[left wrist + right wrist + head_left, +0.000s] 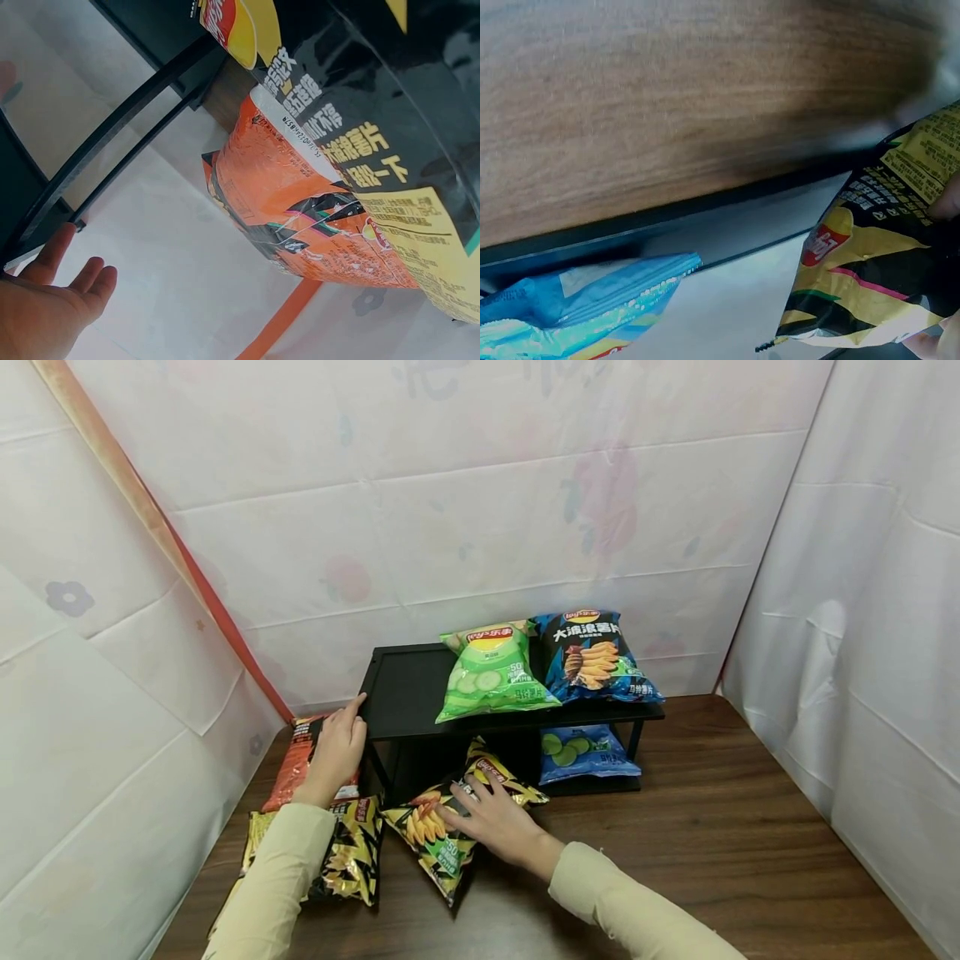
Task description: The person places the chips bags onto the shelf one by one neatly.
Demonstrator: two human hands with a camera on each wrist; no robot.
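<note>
One black-and-yellow bag (429, 827) slants beneath the right hand (498, 822), gripped by its fingers at the lower front of the shelf (405, 685); the left hand (339, 750), holding nothing, extends its fingers to the shelf's side edge. The right wrist view shows digits at opposite sides of the bag, which the head view hides

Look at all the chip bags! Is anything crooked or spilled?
One's crooked: the black-and-yellow bag under the right hand lies diagonally at the front of the black rack, while the green bag on top sits much straighter. I can't see any spilled chips.
</note>
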